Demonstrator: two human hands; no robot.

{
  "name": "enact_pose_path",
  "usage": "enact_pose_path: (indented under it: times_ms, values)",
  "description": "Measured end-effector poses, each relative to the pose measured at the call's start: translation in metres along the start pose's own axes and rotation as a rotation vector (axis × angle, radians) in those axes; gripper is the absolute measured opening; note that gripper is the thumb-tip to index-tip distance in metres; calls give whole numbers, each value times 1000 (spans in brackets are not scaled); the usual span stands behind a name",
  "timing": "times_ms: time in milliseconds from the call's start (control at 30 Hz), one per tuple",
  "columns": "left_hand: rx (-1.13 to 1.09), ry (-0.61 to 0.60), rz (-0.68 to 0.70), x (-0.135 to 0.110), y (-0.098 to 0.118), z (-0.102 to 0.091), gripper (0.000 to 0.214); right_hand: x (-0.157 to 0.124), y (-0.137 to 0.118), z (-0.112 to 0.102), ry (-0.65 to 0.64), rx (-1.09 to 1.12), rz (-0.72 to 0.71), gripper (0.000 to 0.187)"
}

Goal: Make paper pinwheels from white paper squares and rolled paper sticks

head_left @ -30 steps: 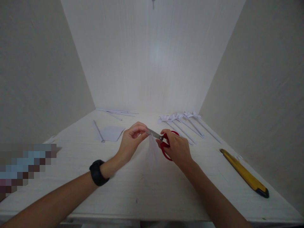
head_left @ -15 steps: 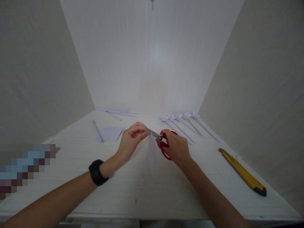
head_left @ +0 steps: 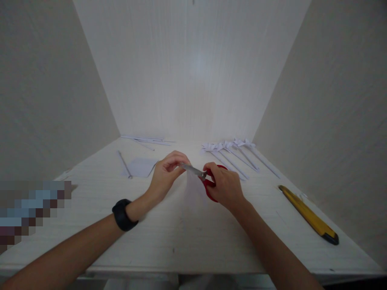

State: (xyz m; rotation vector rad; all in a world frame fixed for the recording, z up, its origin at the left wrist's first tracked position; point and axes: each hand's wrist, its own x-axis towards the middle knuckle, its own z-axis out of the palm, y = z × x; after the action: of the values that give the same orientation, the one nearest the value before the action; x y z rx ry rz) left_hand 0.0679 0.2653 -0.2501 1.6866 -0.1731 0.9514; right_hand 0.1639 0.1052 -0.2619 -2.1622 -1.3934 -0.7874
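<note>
My right hand (head_left: 225, 185) is closed round the red handles of a pair of scissors (head_left: 195, 170), whose blades point left toward my other hand. Pinched in the fingers of my left hand (head_left: 167, 169) is a piece of white paper (head_left: 193, 191), blurred, hanging below the blades. The blades lie along the paper's upper part; whether they are cutting into it I cannot tell. A dark band (head_left: 123, 215) sits on my left wrist.
Several white paper pinwheels (head_left: 225, 147) on sticks lie at the back right. Thin white sticks (head_left: 145, 139) lie at the back left, with flat paper (head_left: 140, 167) and one more stick (head_left: 124, 164) before them. A yellow utility knife (head_left: 308, 213) rests by the right wall.
The scissor blades have come closer together and their tips reach a little further left over the left fingers. The whole view has shifted slightly.
</note>
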Motion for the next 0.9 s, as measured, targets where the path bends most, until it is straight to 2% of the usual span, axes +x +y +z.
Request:
enact_pose_path:
  times_ms: [133,333,467,700,900]
  values:
    - [18,11,-9,0,2,1,13,-1,-2,-5,-43,23,41,17]
    - [-12,21,-39,0,2,2,8,3,-3,-7,-39,45,114,30]
    - [0,3,-32,0,2,1,8,4,-4,-5,-47,43,84,31]
    - [19,-25,-25,-1,2,0,5,2,-1,1,18,60,40,30]
    - [48,-27,24,0,0,-1,4,2,0,2,2,25,21,29]
